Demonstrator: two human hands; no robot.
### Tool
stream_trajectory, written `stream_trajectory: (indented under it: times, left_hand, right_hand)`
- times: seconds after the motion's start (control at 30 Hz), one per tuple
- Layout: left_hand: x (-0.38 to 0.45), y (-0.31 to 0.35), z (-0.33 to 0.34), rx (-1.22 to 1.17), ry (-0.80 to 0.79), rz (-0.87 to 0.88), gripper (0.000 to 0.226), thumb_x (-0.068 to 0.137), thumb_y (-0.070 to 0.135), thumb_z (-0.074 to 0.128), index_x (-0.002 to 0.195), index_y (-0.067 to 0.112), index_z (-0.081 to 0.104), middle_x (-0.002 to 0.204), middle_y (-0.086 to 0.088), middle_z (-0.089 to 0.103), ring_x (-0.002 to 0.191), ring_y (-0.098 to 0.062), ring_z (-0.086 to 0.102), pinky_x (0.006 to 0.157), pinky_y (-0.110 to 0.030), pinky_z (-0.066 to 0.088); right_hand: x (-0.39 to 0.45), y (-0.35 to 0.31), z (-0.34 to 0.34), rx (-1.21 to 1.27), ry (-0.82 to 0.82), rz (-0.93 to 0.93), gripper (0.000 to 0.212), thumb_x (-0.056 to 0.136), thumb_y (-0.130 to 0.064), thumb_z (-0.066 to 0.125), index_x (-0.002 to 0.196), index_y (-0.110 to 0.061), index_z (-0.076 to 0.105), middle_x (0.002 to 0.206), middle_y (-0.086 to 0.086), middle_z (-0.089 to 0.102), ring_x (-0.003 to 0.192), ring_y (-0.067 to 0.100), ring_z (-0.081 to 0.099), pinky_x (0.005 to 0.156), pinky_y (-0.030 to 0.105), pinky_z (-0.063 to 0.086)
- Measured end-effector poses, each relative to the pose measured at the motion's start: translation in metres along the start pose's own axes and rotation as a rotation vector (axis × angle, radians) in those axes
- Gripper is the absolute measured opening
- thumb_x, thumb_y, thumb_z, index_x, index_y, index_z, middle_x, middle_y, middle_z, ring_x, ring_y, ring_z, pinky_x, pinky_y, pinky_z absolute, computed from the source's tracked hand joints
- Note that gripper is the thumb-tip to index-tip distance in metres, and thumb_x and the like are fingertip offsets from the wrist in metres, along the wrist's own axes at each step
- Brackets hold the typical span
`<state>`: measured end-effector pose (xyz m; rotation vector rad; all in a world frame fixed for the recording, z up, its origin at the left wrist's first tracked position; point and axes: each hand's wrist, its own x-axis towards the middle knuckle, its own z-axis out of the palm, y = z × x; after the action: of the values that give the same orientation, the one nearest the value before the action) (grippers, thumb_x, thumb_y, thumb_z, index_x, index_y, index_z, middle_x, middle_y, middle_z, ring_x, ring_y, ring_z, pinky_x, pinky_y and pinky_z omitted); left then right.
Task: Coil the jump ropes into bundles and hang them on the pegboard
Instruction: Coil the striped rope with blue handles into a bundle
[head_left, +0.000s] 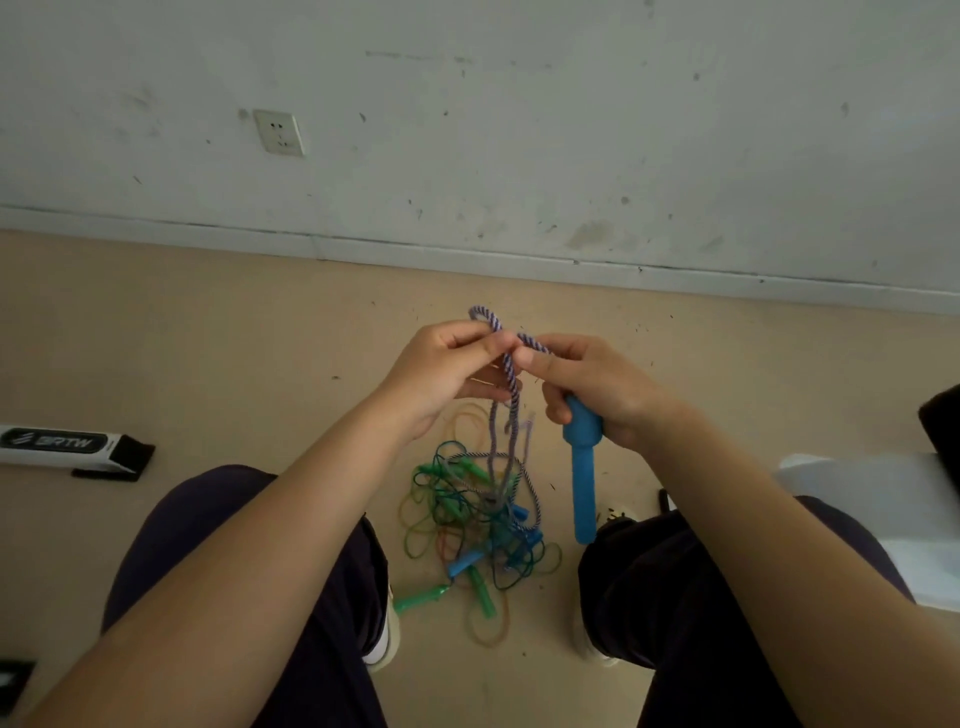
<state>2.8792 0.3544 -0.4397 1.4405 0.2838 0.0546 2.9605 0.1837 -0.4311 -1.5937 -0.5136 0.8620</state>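
Observation:
A purple-and-white braided jump rope (511, 384) is held up between both hands above the floor. My left hand (441, 374) pinches a loop of it at the top. My right hand (597, 387) pinches the same rope and also grips its blue handle (583, 478), which points down. The rope hangs into a tangled pile of jump ropes (478, 525) on the floor between my feet, with green, blue and yellow cords and green and blue handles. No pegboard is in view.
My knees in dark trousers frame the pile on both sides. A white-and-black box (67, 447) lies on the floor at the left. A white surface (883, 499) sits at the right edge. The wall with a socket (279, 132) is ahead.

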Motion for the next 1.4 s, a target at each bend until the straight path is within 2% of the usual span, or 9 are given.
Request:
stream_trajectory:
  times: [0.17,0.27,0.43,0.57,0.67,0.9,1.13,1.23,1.4]
  left_hand:
    - [0.002,0.003,-0.008,-0.227,0.082,0.032,0.013,0.095,0.015,0.063,0.094,0.007,0.073,0.078,-0.004,0.071,0.076,-0.017,0.069,0.068,-0.03,0.061]
    - [0.002,0.001,-0.011,-0.274,0.121,0.052,0.012,0.096,0.014,0.063,0.095,0.006,0.073,0.076,-0.001,0.072,0.073,-0.016,0.069,0.066,-0.028,0.06]
    - [0.005,-0.001,-0.016,-0.198,0.311,0.074,0.017,0.098,0.02,0.062,0.091,0.007,0.07,0.073,-0.003,0.07,0.07,-0.02,0.069,0.066,-0.031,0.06]
    - [0.0,-0.004,-0.014,0.097,0.002,-0.061,0.037,0.091,0.045,0.065,0.101,0.009,0.071,0.087,-0.005,0.076,0.081,-0.023,0.074,0.07,-0.029,0.06]
    - [-0.002,-0.013,-0.005,0.25,-0.261,-0.138,0.027,0.09,0.031,0.072,0.114,0.017,0.071,0.1,0.008,0.076,0.102,-0.015,0.072,0.087,-0.03,0.058]
    - [-0.006,-0.025,0.006,0.538,-0.394,-0.148,0.011,0.09,0.017,0.073,0.1,0.021,0.075,0.102,0.002,0.077,0.097,-0.008,0.071,0.092,-0.023,0.053]
    - [0.0,-0.01,0.001,0.13,-0.085,0.01,0.011,0.091,0.007,0.068,0.099,0.011,0.072,0.092,-0.009,0.077,0.082,-0.027,0.076,0.073,-0.03,0.061]
    - [0.001,-0.002,-0.002,-0.053,0.0,0.051,0.012,0.09,0.009,0.069,0.101,0.007,0.072,0.094,-0.014,0.077,0.086,-0.03,0.075,0.075,-0.032,0.061]
    - [0.004,0.005,-0.005,-0.242,0.164,0.081,0.006,0.092,0.004,0.065,0.096,0.003,0.069,0.087,-0.002,0.076,0.071,-0.021,0.073,0.067,-0.028,0.061]
  right_hand:
    - [0.0,0.004,0.003,-0.117,-0.139,0.059,0.026,0.083,-0.025,0.075,0.105,-0.011,0.073,0.07,0.011,0.061,0.046,0.014,0.042,0.051,0.024,0.041]
    - [-0.001,0.005,0.009,-0.204,-0.162,0.05,0.012,0.091,-0.021,0.068,0.097,-0.012,0.072,0.062,-0.011,0.067,0.042,0.008,0.044,0.048,0.018,0.043]
    - [-0.001,0.002,0.003,-0.257,-0.104,0.053,0.021,0.097,-0.025,0.06,0.1,-0.006,0.07,0.086,0.002,0.076,0.041,0.011,0.045,0.045,0.021,0.042]
    - [-0.001,-0.001,0.002,-0.092,-0.043,-0.053,0.02,0.1,-0.021,0.054,0.098,-0.005,0.066,0.092,0.012,0.074,0.038,0.013,0.043,0.044,0.024,0.038]
    - [-0.001,-0.005,-0.001,0.072,0.012,-0.098,0.019,0.099,-0.022,0.053,0.096,-0.008,0.066,0.085,0.006,0.072,0.037,0.012,0.043,0.044,0.024,0.038]
    - [-0.001,-0.012,-0.013,0.301,0.149,-0.163,0.02,0.1,-0.023,0.052,0.095,-0.012,0.068,0.103,0.008,0.074,0.037,0.012,0.043,0.044,0.023,0.04]
    - [-0.004,-0.006,-0.009,0.031,0.097,-0.071,0.035,0.083,-0.047,0.066,0.106,-0.021,0.074,0.104,0.0,0.075,0.042,0.013,0.044,0.047,0.023,0.04]
    - [-0.004,-0.002,-0.005,-0.087,0.01,-0.027,0.024,0.084,-0.042,0.07,0.1,-0.025,0.075,0.074,-0.004,0.072,0.042,0.015,0.044,0.049,0.026,0.038]
    - [-0.005,0.001,-0.004,-0.356,-0.077,0.055,0.013,0.089,-0.036,0.069,0.091,-0.025,0.076,0.073,0.0,0.072,0.043,0.012,0.048,0.054,0.024,0.044]
